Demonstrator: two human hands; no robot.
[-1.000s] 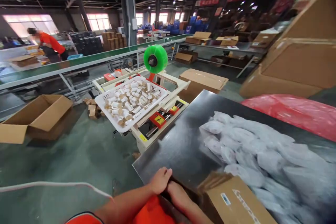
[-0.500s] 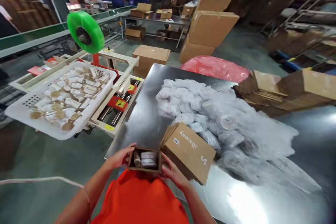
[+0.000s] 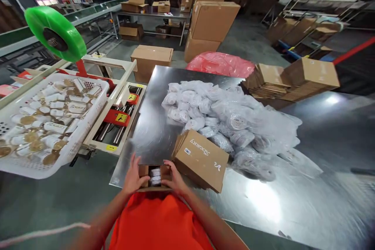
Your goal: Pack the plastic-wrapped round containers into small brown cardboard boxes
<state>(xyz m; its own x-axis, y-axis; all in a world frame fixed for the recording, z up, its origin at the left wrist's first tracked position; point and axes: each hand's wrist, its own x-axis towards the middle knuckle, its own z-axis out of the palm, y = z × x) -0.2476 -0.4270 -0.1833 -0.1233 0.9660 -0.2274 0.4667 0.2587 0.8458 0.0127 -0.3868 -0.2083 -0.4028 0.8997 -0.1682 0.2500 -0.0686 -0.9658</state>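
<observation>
A small open cardboard box (image 3: 152, 189) sits at the near edge of the metal table, close to my body. My left hand (image 3: 132, 179) grips its left side, with the thumb over the folded-in left flap. At the right side, my right hand (image 3: 176, 179) holds the box the same way, thumb on the right flap. Between the flaps show white wrapped round items (image 3: 155, 176) in a stack; the rest of the contents is hidden. Just right of my right hand lies a stack of flat cartons (image 3: 202, 158) with printed lettering.
Bubble-wrapped items (image 3: 211, 105) are heaped across the metal table (image 3: 146, 133). To the left, a white basket (image 3: 55, 168) of white and gold containers rests by a tape machine with a green tape roll (image 3: 57, 33). More folded cartons (image 3: 310, 76) and a red plastic bag (image 3: 221, 64) lie beyond.
The box's left and right side flaps are now folded inward, narrowing the opening. Both thumbs have moved over the top onto them. My view has turned to the right.
</observation>
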